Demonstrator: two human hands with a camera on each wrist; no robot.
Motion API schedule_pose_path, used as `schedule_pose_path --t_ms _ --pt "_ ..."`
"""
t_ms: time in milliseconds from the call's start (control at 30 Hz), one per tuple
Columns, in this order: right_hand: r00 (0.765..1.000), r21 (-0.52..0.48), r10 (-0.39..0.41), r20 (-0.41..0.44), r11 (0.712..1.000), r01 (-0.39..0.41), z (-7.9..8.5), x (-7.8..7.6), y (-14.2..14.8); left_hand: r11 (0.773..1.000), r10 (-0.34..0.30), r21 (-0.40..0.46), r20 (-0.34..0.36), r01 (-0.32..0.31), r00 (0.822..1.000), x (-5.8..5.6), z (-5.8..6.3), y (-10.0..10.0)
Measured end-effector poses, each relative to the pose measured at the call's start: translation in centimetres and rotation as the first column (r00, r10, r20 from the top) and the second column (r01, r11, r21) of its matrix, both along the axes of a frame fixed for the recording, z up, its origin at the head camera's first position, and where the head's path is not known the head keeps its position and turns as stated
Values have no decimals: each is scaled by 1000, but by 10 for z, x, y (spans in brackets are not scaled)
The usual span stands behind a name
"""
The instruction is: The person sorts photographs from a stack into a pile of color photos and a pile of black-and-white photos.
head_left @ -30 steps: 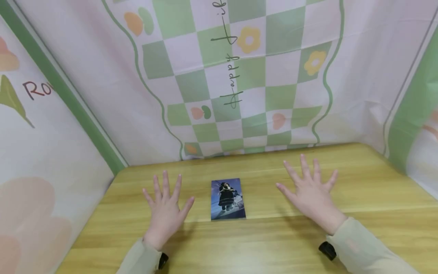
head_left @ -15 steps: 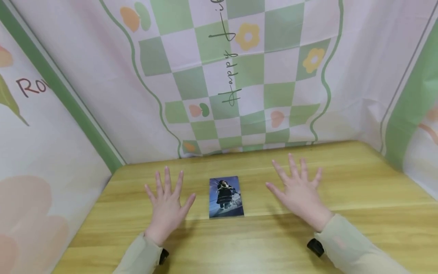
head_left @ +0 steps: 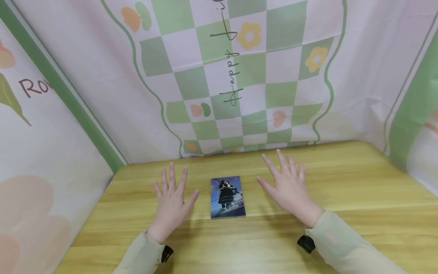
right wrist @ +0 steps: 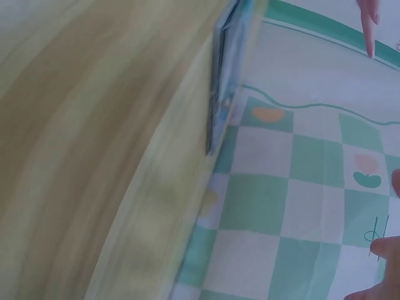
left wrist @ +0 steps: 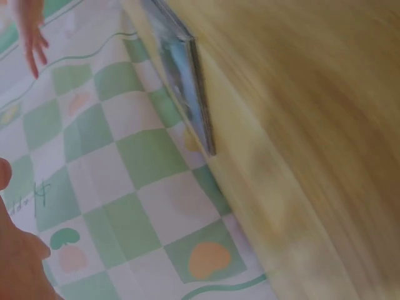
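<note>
Blue booklet (head_left: 228, 197) is lying flat on the desk (head_left: 219, 243), between my hands | left hand (head_left: 171, 209) is hovering to its left, apart from it, fingers spread | right hand (head_left: 289, 192) is hovering to its right, also apart, fingers spread | green-checked cloth (head_left: 251, 68) is hanging behind the desk

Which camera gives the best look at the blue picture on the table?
The head view: the blue picture lies flat on the table with its whole printed face in sight. Both wrist views show its edge and part of that face at a slant, cut off by the frame's top.
</note>
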State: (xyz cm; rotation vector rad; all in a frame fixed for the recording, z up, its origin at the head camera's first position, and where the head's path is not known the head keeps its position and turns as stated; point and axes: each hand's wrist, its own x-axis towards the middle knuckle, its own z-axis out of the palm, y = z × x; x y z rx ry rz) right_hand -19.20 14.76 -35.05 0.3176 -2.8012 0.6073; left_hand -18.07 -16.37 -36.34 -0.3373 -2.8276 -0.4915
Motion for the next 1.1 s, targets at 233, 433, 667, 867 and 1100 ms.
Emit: schedule_pose_path --t_ms 233,433,667,867,1100 --pt "995 -275 73 64 960 -53 7 -4 -4 958 -113 277 109 79 988 1 8 2" --pt "980 -526 132 151 850 -33 2 -10 -4 839 -234 530 152 121 960 -4 7 4" --pt "907 -776 301 295 630 43 -11 -22 -8 664 -306 748 271 1 913 -18 -1 13" --pt "849 -853 401 345 512 105 -30 -30 -16 540 -361 837 325 -88 874 -28 -13 21" --pt "777 -906 507 374 379 189 -47 -34 -24 426 -426 891 350 -156 834 -31 -23 26"
